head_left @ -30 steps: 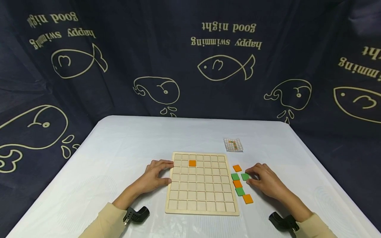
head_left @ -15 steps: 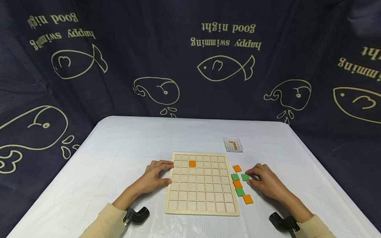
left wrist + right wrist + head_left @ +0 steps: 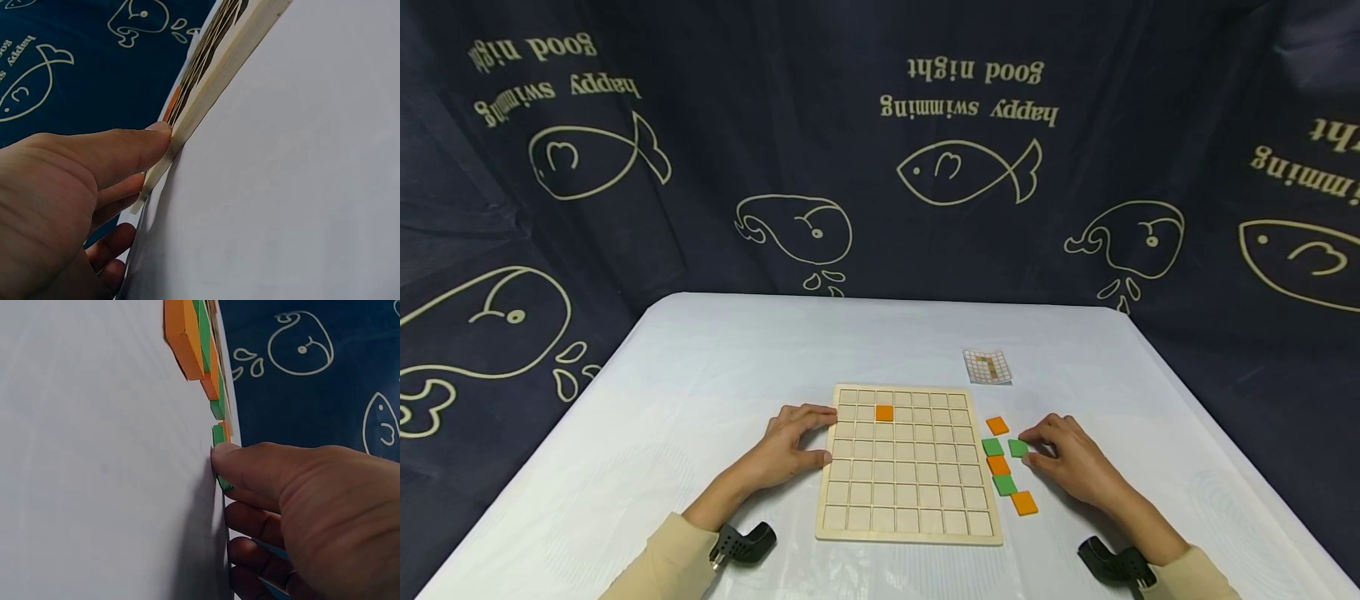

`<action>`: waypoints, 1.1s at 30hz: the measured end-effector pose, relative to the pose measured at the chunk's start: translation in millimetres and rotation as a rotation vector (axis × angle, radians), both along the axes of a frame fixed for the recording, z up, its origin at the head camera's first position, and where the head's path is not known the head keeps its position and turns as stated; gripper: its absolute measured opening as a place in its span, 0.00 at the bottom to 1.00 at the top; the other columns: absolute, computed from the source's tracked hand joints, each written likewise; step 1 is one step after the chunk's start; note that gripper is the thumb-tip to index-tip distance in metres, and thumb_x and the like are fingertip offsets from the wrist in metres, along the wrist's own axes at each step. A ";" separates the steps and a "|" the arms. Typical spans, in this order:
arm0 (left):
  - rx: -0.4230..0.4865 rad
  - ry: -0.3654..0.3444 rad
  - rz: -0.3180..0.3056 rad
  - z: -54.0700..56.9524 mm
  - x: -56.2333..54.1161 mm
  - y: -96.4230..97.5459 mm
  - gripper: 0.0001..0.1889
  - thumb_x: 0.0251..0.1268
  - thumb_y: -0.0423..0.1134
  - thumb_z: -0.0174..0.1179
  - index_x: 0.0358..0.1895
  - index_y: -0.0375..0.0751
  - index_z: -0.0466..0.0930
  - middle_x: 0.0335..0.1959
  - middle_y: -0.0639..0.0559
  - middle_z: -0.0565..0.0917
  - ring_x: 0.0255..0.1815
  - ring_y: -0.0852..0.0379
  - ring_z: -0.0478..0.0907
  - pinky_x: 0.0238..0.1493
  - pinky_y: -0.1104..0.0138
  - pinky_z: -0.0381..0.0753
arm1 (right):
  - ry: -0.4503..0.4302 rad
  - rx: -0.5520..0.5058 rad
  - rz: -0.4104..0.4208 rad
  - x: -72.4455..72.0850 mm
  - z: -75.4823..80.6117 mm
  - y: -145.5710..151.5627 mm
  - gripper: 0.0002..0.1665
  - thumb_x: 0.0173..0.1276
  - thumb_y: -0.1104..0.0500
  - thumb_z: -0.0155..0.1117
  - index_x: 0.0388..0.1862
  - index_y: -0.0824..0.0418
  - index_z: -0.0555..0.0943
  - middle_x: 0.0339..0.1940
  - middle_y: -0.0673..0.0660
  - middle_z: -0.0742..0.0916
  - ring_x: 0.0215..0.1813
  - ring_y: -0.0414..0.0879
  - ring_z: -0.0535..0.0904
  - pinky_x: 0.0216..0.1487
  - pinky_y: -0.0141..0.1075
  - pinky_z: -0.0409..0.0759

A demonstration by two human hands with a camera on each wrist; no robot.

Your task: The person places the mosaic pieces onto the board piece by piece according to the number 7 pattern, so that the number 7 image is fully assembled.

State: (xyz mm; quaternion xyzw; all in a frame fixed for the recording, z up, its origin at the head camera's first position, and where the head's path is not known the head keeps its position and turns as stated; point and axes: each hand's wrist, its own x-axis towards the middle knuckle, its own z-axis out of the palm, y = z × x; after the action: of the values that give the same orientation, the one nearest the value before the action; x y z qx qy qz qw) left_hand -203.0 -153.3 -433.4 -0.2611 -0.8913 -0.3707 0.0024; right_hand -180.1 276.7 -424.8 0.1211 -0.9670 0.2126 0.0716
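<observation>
A wooden grid board lies on the table in the head view, with an orange square tile in one cell of its second row. At its left edge rests my left hand, fingertips and thumb tip against the frame. The left wrist view shows the thumb on the side of the board. Right of the board, my right hand pinches a green square tile between thumb and forefinger. In the right wrist view the thumb covers part of that green tile, low at the tabletop.
Beside the board's right edge lie more tiles: an orange tile at the far end, a green tile, another orange tile, a second green one and a near orange tile. A small printed grid card lies behind them.
</observation>
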 end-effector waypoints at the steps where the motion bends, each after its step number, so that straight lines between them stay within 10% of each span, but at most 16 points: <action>1: -0.001 -0.002 0.000 -0.2 -0.1 0.0 0.28 0.53 0.41 0.67 0.60 0.43 0.75 0.65 0.52 0.72 0.56 0.53 0.62 0.53 0.58 0.55 | 0.002 0.002 -0.001 -0.2 -0.1 0.0 0.12 0.55 0.59 0.71 0.40 0.54 0.85 0.35 0.46 0.79 0.44 0.42 0.69 0.43 0.40 0.70; 33: -0.001 -0.014 0.003 1.1 0.4 -0.4 0.28 0.53 0.41 0.67 0.60 0.43 0.74 0.66 0.52 0.72 0.59 0.52 0.62 0.56 0.55 0.55 | 0.062 -0.023 -0.004 -1.9 16.2 -20.4 0.14 0.53 0.55 0.73 0.40 0.55 0.85 0.35 0.48 0.81 0.42 0.42 0.70 0.43 0.41 0.71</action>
State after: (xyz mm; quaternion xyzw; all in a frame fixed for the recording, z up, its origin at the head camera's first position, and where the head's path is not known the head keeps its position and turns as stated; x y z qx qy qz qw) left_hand -202.6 -153.7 -432.3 -0.2569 -0.8918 -0.3723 -0.0034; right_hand -182.0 256.3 -408.6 0.1249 -0.9621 0.2195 0.1031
